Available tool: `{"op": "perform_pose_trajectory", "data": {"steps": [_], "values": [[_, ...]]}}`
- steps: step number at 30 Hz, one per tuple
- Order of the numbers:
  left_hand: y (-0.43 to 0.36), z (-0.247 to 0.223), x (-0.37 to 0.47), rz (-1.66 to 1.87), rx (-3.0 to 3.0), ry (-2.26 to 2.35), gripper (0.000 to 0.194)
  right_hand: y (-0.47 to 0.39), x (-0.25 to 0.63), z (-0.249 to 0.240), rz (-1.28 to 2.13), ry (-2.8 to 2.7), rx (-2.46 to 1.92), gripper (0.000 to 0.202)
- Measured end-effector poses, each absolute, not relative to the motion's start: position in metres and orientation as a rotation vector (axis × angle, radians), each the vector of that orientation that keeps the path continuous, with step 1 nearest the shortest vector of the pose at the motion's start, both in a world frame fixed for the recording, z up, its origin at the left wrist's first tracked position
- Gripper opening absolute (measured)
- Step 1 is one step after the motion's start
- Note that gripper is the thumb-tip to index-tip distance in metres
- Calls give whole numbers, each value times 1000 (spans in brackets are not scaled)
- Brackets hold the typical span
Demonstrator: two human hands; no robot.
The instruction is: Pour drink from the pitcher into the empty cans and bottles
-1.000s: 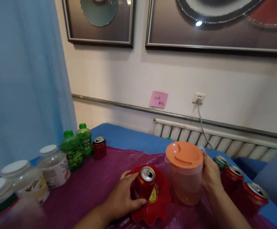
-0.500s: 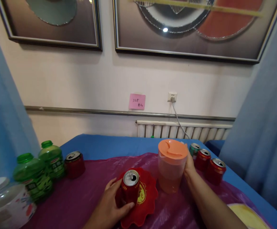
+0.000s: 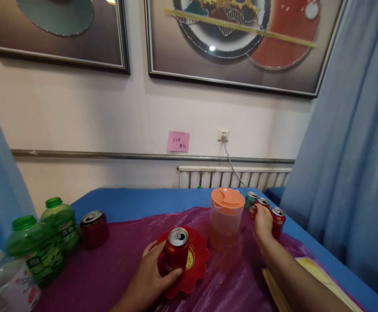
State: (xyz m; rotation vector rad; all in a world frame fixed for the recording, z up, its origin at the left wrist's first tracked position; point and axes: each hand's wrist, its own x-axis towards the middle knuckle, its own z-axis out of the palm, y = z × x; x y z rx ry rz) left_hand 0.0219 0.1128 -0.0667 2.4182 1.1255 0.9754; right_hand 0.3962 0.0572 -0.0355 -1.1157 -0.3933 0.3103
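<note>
My left hand point(image 3: 153, 273) is wrapped around the side of a red drink can point(image 3: 177, 251) with an opened silver top. The can stands upright over a red scalloped plate point(image 3: 198, 268) with a yellow print. To its right is a clear pitcher point(image 3: 226, 223) with an orange lid point(image 3: 228, 198) and some liquid low inside. Just right of the pitcher, apart from it, my right hand point(image 3: 263, 220) hovers with loosely bent fingers and nothing visible in them. Behind that hand are a green can point(image 3: 251, 200), a partly hidden red can point(image 3: 263, 202) and another red can point(image 3: 278, 223).
A purple plastic sheet point(image 3: 127, 255) covers part of the blue table point(image 3: 137, 198). Two green bottles point(image 3: 60, 223), a clear jar with a white lid point(image 3: 10, 281) and a dark red can point(image 3: 94, 229) stand at left. Folded yellow cloth point(image 3: 309, 268) lies under my right forearm.
My right hand has let go of the pitcher and moved right, in front of the cans. The pitcher now stands by itself. My left hand still grips the red can. The view has turned slightly right.
</note>
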Motion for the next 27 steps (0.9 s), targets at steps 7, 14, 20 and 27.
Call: {"op": "perform_pose_trajectory", "data": {"steps": [7,14,20,27], "values": [[114,-67,23,1009,2432,1040,63,-23,282,-37,455,-859,-1133,32],[117,-64,26,1005,2526,824,71,8,206,-28,660,-1150,-1313,100],[122,-74,28,968,2566,794,73,14,202,-25,626,-1183,-1296,69],[109,-63,32,1158,2448,927,58,-44,277,-20,449,-1048,-1284,61]]}}
